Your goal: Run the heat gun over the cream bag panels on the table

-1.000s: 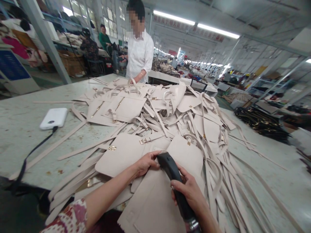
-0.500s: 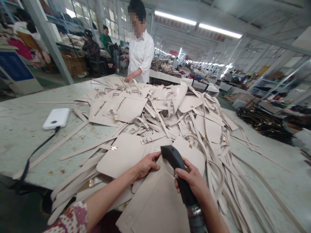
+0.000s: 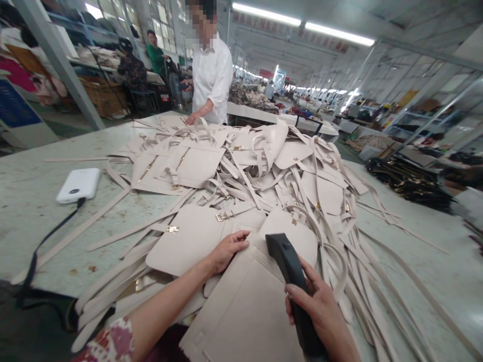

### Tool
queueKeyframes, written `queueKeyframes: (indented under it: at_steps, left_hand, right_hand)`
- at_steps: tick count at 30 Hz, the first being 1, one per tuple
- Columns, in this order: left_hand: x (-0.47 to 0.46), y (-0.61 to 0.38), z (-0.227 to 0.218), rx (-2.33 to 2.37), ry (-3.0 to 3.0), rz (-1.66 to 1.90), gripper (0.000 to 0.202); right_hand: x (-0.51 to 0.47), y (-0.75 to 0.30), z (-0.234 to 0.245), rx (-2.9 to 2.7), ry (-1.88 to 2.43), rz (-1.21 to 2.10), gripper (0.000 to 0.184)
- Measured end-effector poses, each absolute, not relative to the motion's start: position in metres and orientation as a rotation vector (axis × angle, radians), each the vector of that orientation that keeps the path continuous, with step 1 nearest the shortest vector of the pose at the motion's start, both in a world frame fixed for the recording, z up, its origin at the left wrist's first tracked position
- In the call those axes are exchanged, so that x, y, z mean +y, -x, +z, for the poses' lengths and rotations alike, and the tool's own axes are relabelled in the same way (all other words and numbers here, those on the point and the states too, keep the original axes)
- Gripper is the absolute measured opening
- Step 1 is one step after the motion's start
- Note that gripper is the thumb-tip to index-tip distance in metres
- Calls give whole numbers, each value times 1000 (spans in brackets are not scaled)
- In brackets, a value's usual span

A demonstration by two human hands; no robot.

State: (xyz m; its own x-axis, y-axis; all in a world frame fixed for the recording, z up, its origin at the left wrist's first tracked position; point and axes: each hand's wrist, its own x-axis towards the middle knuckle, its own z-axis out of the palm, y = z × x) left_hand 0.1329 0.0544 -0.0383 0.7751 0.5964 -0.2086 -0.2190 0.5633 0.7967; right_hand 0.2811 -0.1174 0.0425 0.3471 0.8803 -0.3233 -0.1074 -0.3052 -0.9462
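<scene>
- Black handheld tool [image 3: 295,274]: lower end cut off below.
- Beige panel [image 3: 245,311]: near end partly cut off.
- White-shirted co-worker [image 3: 211,75]: legs hidden behind table [image 3: 33,216].
- Red lettering [image 3: 260,22]: too blurred to read.

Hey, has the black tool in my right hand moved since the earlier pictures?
Yes. Judged against the gold strap buckle, the black tool has shifted to the right, farther from it.

Your view looks out from your own head, facing forward and angled down across the worktable [image 3: 33,216]. Your left hand [image 3: 226,251] and right hand [image 3: 319,304] sit close below the lens, low in frame; a white-shirted co-worker [image 3: 213,80] stands farther off, beyond the tabletop, and fluorescent ceiling tubes [image 3: 266,14] run along the top.
</scene>
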Motion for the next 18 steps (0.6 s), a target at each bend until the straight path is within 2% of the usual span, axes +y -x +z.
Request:
queueKeyframes:
  at_steps: [7, 14, 18]
  left_hand:
    - [52, -132, -36, 523, -909, 387, 33]
    - [53, -131, -32, 527, -896, 389, 28]
    - [53, -133, -29, 524, -901, 372, 26]
  right_hand:
    - [-141, -259, 36, -578, 1543, 1334, 85]
    - [-122, -242, 41, -663, 1564, 1256, 65]
    - [-116, -222, 41, -648, 1540, 1121, 63]
